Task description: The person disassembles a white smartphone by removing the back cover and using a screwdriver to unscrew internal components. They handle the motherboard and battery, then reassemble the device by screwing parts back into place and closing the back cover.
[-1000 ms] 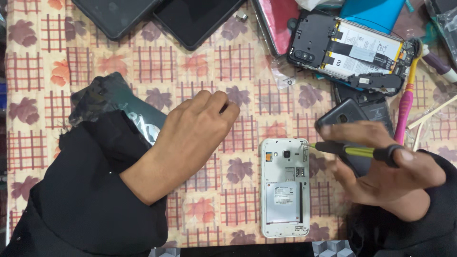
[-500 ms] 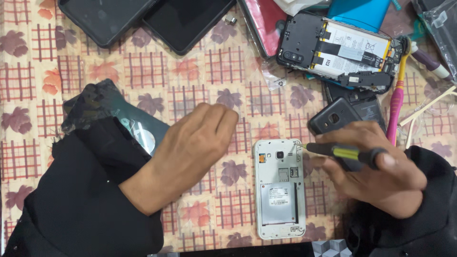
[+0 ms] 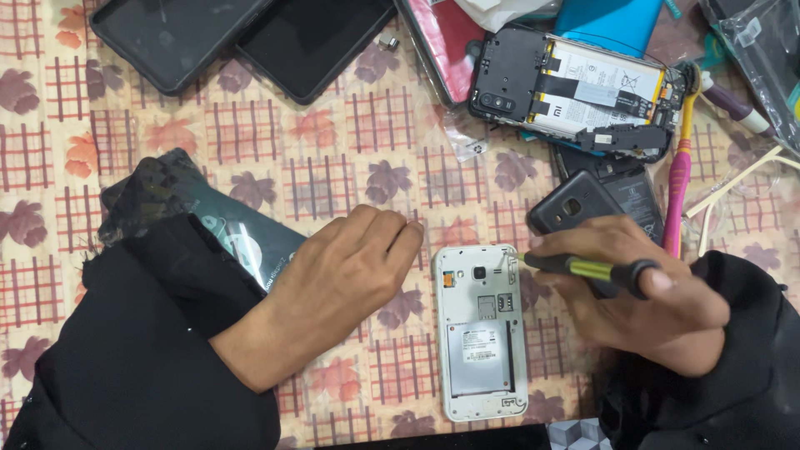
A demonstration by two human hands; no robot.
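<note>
The right hand (image 3: 658, 300) has its grip closed around a slim black-and-yellow screwdriver (image 3: 583, 268), whose metal tip meets the upper right corner of a white phone (image 3: 481, 333) lying backless on the leaf-patterned cloth surface (image 3: 333, 150). The left hand (image 3: 350, 279) rests loosely curled, holding nothing, fingertips just beside the phone's upper left edge. 1 opened dark phone (image 3: 575, 87) lies beyond.

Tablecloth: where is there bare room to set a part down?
Bare tablecloth lies between the two dark phones and the left hand, and at far left. Crowded: upper right, around the opened phone, pink toothbrush and right hand.
</note>
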